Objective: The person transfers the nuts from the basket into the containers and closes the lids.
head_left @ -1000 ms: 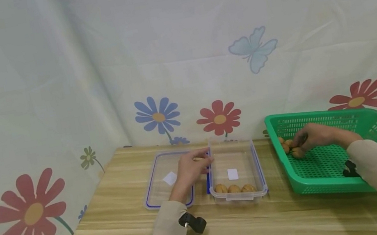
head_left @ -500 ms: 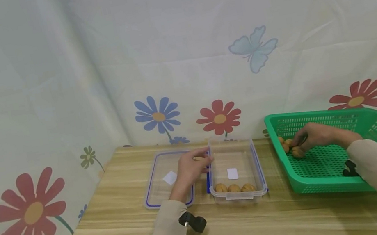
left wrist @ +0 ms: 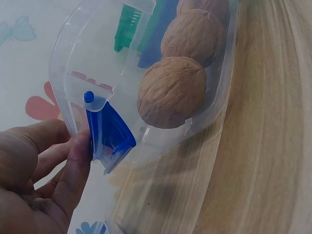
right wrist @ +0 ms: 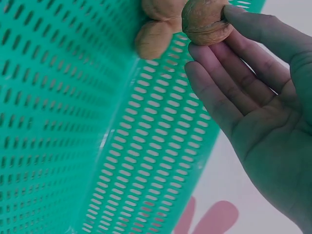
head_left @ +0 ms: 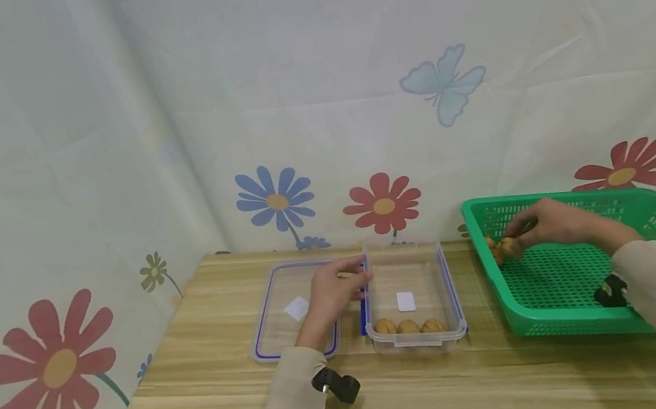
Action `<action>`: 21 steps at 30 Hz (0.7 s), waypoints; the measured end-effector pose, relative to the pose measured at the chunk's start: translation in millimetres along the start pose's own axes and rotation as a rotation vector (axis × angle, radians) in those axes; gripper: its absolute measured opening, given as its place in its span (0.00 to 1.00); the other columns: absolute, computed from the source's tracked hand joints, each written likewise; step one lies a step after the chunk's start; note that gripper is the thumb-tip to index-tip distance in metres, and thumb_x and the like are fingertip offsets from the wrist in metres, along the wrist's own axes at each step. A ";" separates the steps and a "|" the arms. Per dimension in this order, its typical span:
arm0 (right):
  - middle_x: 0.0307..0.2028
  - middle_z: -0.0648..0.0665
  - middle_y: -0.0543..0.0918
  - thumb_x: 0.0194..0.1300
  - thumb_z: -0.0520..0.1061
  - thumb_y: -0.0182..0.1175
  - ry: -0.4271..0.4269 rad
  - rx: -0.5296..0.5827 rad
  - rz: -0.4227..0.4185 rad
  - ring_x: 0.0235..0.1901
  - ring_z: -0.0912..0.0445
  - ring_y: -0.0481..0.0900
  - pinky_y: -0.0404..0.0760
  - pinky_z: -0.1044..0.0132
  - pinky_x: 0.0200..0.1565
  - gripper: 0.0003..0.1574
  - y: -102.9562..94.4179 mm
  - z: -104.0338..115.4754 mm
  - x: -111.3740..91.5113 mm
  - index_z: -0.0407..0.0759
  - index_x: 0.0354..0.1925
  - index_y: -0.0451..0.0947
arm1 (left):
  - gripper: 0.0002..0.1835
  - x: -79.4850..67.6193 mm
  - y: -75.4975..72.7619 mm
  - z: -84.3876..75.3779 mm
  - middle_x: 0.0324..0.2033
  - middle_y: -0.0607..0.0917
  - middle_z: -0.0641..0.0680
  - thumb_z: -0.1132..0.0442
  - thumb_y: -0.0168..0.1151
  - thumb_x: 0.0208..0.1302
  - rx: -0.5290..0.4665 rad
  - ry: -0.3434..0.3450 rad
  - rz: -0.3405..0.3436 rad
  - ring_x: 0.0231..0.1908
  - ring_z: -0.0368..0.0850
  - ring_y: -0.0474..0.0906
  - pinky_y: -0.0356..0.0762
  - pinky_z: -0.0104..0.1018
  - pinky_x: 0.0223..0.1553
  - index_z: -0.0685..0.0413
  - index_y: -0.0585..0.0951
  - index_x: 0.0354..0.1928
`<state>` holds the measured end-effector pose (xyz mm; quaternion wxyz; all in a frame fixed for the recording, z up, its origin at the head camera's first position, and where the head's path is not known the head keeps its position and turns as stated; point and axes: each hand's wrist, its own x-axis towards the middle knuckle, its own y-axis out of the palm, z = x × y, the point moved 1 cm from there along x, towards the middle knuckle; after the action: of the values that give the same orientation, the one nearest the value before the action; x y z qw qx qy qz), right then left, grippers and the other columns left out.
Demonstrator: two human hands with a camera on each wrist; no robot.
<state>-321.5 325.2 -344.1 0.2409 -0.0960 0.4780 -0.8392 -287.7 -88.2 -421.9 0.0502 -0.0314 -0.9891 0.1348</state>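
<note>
My right hand (head_left: 555, 222) pinches a walnut (right wrist: 207, 22) between thumb and fingers, inside the green basket near its left end. Other walnuts (right wrist: 153, 39) lie against the basket wall beside it. My left hand (head_left: 332, 292) holds the left side of a clear plastic container (head_left: 452, 292). In the left wrist view, its thumb and fingers meet at the container's edge, by a blue latch (left wrist: 109, 134) that hangs down. Three walnuts (head_left: 408, 326) sit in a row along the container's near wall. A white label (head_left: 406, 301) shows in the middle of the container.
A clear lid (head_left: 272, 300) with a blue seal lies flat on the wooden table (head_left: 204, 399), left of the container. The green basket (head_left: 516, 318) stands to the right. Behind the table hangs a white curtain (head_left: 309, 92) printed with flowers and a butterfly.
My right hand has risen slightly and shifted away from me with the walnut it pinches, towards the other walnuts. The left hand and the container have stayed in place.
</note>
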 end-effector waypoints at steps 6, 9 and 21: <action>0.51 0.39 0.88 0.76 0.43 0.66 0.010 -0.013 -0.051 0.52 0.40 0.85 0.89 0.44 0.48 0.19 -8.6 13.3 -4.8 0.32 0.58 0.84 | 0.21 -0.2 0.3 -1.1 0.47 0.87 0.58 0.65 0.72 0.71 -0.008 0.005 0.002 0.37 0.50 0.90 0.92 0.37 0.39 0.59 0.85 0.64; 0.51 0.39 0.88 0.77 0.45 0.66 0.006 -0.017 -0.076 0.53 0.39 0.85 0.88 0.42 0.49 0.20 -12.9 21.3 -8.2 0.32 0.59 0.84 | 0.21 -0.1 0.2 -1.0 0.47 0.87 0.58 0.66 0.72 0.71 -0.010 0.005 0.004 0.37 0.50 0.90 0.92 0.37 0.39 0.59 0.85 0.64; 0.50 0.45 0.89 0.76 0.47 0.68 -0.032 -0.044 -0.154 0.51 0.46 0.86 0.87 0.51 0.50 0.18 -23.2 57.1 -10.9 0.38 0.57 0.86 | 0.21 -1.0 -0.4 -2.3 0.48 0.87 0.58 0.65 0.72 0.71 -0.010 0.005 0.003 0.37 0.50 0.90 0.92 0.38 0.39 0.58 0.85 0.64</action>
<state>-296.9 297.3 -293.7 0.1808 -0.1510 0.4835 -0.8430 -286.5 -88.0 -419.7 0.0525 -0.0337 -0.9896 0.1300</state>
